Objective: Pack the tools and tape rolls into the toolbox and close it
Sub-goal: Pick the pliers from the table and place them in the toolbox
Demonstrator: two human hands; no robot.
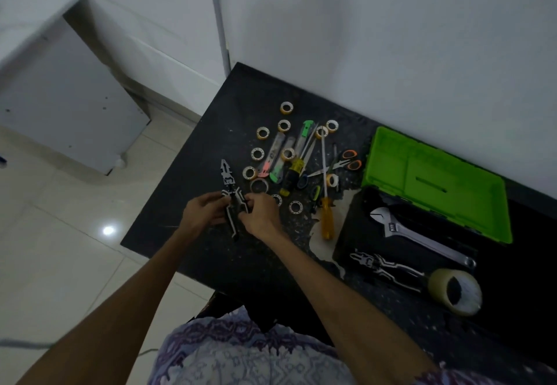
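Both hands hold black-and-white pliers at the table's left edge. My left hand grips one handle and my right hand grips the other, jaws pointing away from me. The toolbox stands open at the right, its green lid leaning back. An adjustable wrench, a second pair of pliers and a large tape roll lie in its black base. Several small tape rolls, utility knives, screwdrivers and orange-handled scissors lie loose on the table.
The black table is flecked and has a worn pale patch beside the toolbox. A white wall runs behind it. Tiled floor and a white cabinet lie to the left. My patterned clothing shows at the bottom.
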